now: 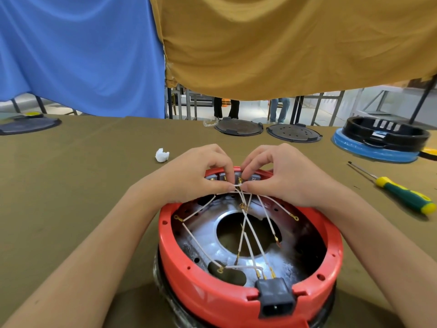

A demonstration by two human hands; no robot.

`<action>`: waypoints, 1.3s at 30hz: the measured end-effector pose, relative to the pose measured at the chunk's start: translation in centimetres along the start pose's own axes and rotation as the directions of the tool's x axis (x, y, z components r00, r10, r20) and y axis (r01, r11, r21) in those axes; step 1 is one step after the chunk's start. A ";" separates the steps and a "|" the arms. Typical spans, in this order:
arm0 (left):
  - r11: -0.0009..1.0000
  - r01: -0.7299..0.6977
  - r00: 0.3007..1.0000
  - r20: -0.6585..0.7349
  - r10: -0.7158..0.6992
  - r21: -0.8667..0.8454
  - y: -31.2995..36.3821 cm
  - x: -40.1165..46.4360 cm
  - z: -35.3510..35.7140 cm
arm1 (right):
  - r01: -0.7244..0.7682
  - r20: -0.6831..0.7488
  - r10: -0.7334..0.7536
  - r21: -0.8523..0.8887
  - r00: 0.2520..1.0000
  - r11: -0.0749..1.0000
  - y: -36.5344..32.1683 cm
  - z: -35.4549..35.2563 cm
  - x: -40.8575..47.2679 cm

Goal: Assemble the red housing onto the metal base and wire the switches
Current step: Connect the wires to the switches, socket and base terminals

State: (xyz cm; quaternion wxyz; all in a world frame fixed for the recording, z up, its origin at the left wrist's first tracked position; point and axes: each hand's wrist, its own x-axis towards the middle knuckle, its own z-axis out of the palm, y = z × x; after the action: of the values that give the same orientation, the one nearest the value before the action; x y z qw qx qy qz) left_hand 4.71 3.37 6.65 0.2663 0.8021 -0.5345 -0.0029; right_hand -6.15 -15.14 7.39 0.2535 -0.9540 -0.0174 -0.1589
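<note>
Hands [238, 176] pinching wires [238, 185], red housing [236, 301] far rim

- No readable text, labels, brands or numbers are being shown anywhere, tbh.
- Nothing legible is being displayed on any part or tool on the table.

A screwdriver [397, 191] lies on the table [71, 176], right of a crumpled paper [162, 155]. Beyond the paper sit two dark discs [238, 127] [294, 133]. Right of them, a black ring [385, 133] rests on a blue base [369, 151].
</note>
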 end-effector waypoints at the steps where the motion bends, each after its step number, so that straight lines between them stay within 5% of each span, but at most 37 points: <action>1: 1.000 -0.002 1.000 -0.001 0.002 0.000 0.0 0.0 0.0 | 0.001 0.000 -0.001 0.005 1.000 1.000 0.0 0.0 0.0; 39: 0.997 0.039 0.998 0.048 -0.036 -0.065 0.5 0.5 0.1 | -0.001 -0.022 -0.001 -0.070 1.000 0.998 -0.6 0.4 0.0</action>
State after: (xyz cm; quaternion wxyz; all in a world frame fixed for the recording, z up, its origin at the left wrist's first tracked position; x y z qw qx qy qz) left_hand 4.43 2.79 6.93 0.2800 0.8025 -0.5250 -0.0443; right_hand -6.09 -14.40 7.31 0.2199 -0.9606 -0.0092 -0.1697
